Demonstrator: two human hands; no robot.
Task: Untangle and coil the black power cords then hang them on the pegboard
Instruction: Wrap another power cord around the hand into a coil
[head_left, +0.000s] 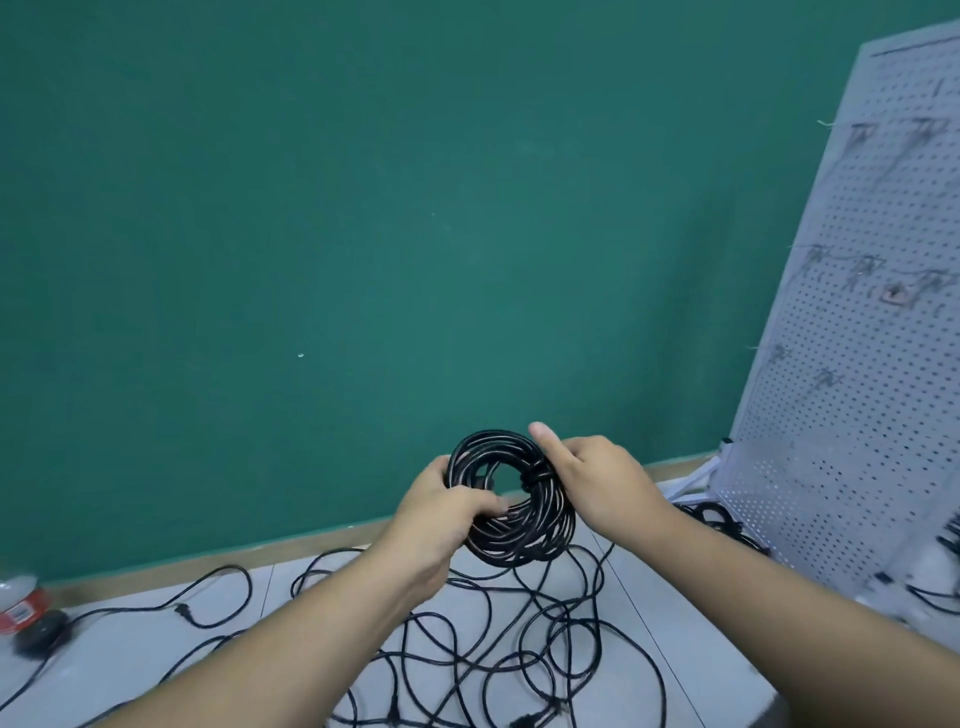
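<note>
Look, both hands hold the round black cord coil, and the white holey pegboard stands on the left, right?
No. The head view shows the white perforated pegboard on the right. Left hand and right hand do hold the black cord coil.

We face a plain wall (363, 208) painted a deep, matte green, evenly lit, with a few small pale specks on it. Along its foot we see a narrow tan skirting strip (156, 570), and below that a floor (130, 649) of large pale grey tiles parted by thin dark joints.
</note>
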